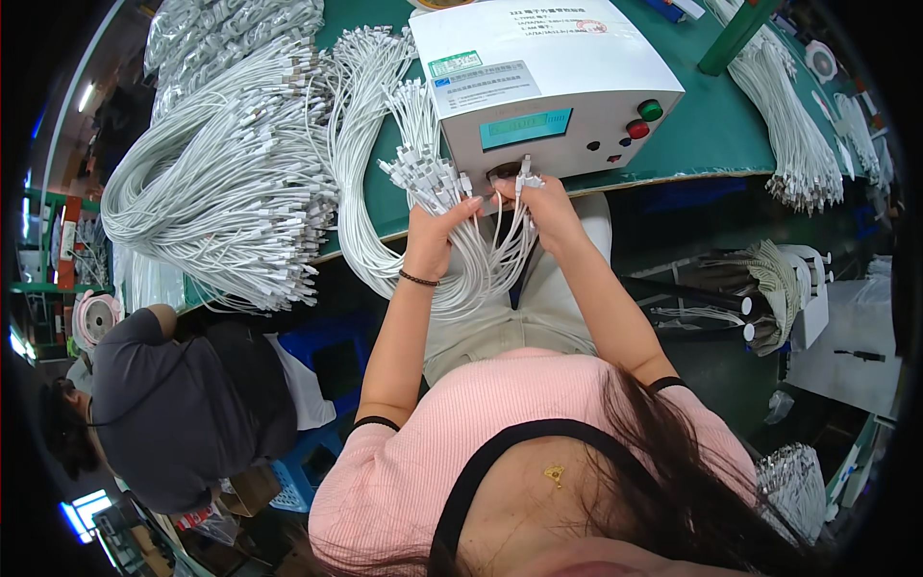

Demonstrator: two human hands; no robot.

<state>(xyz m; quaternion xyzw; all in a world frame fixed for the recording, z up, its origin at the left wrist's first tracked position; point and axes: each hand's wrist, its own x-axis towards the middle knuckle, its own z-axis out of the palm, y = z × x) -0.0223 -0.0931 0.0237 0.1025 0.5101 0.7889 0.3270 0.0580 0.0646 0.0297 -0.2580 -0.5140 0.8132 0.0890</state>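
In front of me, a white box-shaped tester (596, 96) stands on the green bench, with a lit cyan display (526, 129) and a dark round socket low on its front. My left hand (430, 236) is closed round a bundle of white cables (461, 284), whose connectors (430, 181) fan out above the thumb. Right at the socket, my right hand (551, 212) pinches white cables, with a few connectors (525, 179) standing up past the fingers. My fingertips hide whether a plug sits in the socket. The cables loop down over the bench edge toward my lap.
Large heaps of white cables (226, 183) cover the bench (385, 192) at left. Another bundle (788, 135) lies at right beside a green post (735, 38). A co-worker in dark clothes (202, 404) bends over at lower left, near a blue stool (327, 356).
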